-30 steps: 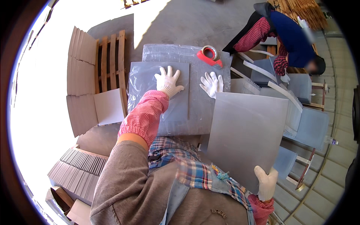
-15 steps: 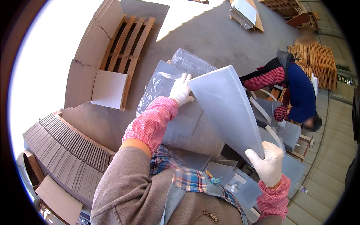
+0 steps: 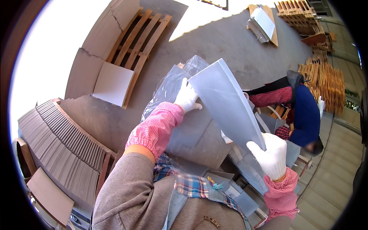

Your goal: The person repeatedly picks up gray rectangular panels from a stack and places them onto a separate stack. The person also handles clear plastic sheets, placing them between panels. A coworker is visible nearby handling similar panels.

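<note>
A pale grey flat panel (image 3: 226,103) hangs tilted in front of me. My right hand (image 3: 273,155), in a white knit glove, is closed on its near lower corner, thumb on the upper side. My left hand (image 3: 187,96), gloved likewise, rests by the panel's far left edge with fingers stretched out and thumb apart. Whether its fingertips press on the panel cannot be told. Beneath it lies a grey board stack (image 3: 191,128), partly covered with crumpled clear plastic film (image 3: 163,90).
A co-worker in blue (image 3: 306,111) bends over at the right beside grey panels. Wooden pallets (image 3: 142,42) and a white board (image 3: 113,84) lie at the left, near stacked cardboard (image 3: 65,138). Slatted wood piles (image 3: 324,84) stand far right. Another panel stack (image 3: 262,23) is at the back.
The panel's far end has risen slightly and shifted left relative to my left hand. My right hand has moved up a little, still gripping its corner. The co-worker has bent lower.
</note>
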`<state>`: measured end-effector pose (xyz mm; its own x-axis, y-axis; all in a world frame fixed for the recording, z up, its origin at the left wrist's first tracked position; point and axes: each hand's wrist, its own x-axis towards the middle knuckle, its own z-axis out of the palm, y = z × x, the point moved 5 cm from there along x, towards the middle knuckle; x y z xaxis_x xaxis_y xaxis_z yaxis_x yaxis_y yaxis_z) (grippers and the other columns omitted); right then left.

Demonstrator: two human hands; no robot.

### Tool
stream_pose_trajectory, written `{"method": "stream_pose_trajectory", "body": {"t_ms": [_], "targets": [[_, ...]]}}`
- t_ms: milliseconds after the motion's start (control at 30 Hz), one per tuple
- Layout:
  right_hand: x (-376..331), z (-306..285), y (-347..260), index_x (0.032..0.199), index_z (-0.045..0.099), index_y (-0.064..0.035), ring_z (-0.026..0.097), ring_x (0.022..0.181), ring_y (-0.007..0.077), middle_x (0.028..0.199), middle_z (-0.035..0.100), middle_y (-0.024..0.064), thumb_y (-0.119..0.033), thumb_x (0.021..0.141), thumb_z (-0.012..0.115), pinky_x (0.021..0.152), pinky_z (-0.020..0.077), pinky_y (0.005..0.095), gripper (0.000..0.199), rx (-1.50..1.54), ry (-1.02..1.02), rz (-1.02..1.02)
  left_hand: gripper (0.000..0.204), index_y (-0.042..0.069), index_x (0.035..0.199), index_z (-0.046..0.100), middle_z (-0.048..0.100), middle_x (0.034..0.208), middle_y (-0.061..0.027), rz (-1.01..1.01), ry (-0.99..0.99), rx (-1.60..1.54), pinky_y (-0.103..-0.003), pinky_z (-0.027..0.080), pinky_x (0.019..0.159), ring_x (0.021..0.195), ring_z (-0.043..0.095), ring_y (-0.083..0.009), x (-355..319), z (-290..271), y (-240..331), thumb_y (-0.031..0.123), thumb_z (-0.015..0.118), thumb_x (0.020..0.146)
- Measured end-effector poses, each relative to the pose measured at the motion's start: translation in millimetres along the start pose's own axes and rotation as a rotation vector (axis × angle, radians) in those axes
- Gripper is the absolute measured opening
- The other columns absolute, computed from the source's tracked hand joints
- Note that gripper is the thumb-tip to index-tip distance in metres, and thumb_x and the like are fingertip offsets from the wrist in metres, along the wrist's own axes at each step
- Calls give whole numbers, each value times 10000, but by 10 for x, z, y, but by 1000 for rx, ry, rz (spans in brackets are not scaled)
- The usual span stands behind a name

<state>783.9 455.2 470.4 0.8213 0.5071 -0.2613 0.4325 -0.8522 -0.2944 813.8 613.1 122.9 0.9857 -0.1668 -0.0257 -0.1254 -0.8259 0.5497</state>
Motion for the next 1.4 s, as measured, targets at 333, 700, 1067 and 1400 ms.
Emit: {"method": "stream_pose_trajectory", "body": {"t_ms": [333, 700, 1067, 1400], "targets": [[567, 287, 95, 1110, 752, -16, 707, 699, 270, 815, 725, 123, -174, 881, 774, 644, 562, 353, 279, -130, 73, -354, 648, 71, 1387, 612, 497, 1522, -154, 160, -21, 154, -556, 268, 1217, 1473, 373, -369, -358, 455, 274, 455, 733, 879], [586, 702, 263, 1086, 735, -46, 704, 709, 255, 802, 702, 99, -217, 882, 782, 629, 557, 345, 270, -262, 176, -516, 618, 67, 1315, 632, 502, 1475, -169, 345, -101, 59, -565, 301, 1191, 1431, 400, -383, -1162, 752, 760, 447, 758, 844], [127, 1479, 263, 1152, 647, -70, 657, 732, 255, 806, 624, 74, -205, 815, 780, 672, 546, 359, 386, -330, 197, -437, 599, 33, 1265, 653, 505, 1446, -179, 568, -291, -36, -546, 255, 1219, 1447, 363, -383, -2023, 1109, 1157, 430, 755, 828], [-441, 3018, 215, 1277, 581, -16, 618, 677, 204, 911, 543, 72, -158, 862, 609, 552, 546, 344, 439, -270, 256, -282, 658, 46, 1415, 566, 564, 1438, -216, 307, -552, -397, -469, 377, 1188, 1394, 470, -421, -2262, 1573, 1166, 171, 746, 794]]}}
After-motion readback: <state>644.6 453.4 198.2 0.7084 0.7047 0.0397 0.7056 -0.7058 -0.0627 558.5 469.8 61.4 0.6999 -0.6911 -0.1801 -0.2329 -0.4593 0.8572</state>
